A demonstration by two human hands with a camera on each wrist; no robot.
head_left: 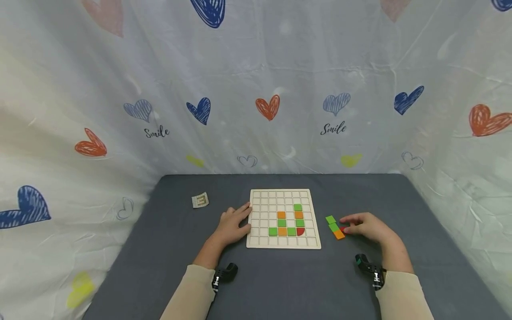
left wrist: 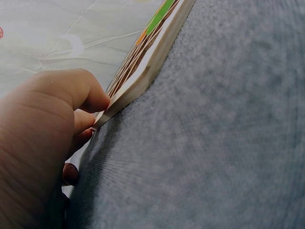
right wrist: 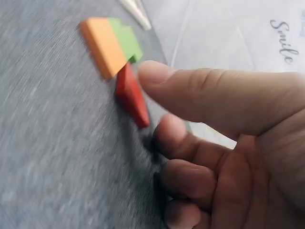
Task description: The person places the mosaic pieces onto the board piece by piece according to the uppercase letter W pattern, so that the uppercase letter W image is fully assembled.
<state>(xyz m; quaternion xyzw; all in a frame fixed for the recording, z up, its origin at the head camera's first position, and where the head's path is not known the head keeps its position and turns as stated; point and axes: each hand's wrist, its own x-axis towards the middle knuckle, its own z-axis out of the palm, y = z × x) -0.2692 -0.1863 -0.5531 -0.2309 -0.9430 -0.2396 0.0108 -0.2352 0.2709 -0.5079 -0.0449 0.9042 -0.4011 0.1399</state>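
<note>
A pale square grid board [head_left: 262, 242] lies in the middle of the dark table, with green and orange square tiles and a red rounded tile [head_left: 300, 231] in some of its cells. My left hand [head_left: 231, 226] rests against the board's left edge, its fingertips and thumb touching the rim. To the right of the board my right hand [head_left: 370, 227] hovers at a loose red piece [right wrist: 131, 95]. Its thumb is right beside that piece, and the fingers are bent loosely with a gap from the thumb. Touching the red piece is an orange tile [head_left: 339, 234], with green tiles [head_left: 334, 227] behind it.
A small printed paper square [head_left: 200, 200] lies at the table's back left. Dark cloth covers the table [head_left: 296, 284]. A white curtain with printed hearts [head_left: 268, 107] hangs behind and at both sides. Each wrist wears a black camera [head_left: 372, 270].
</note>
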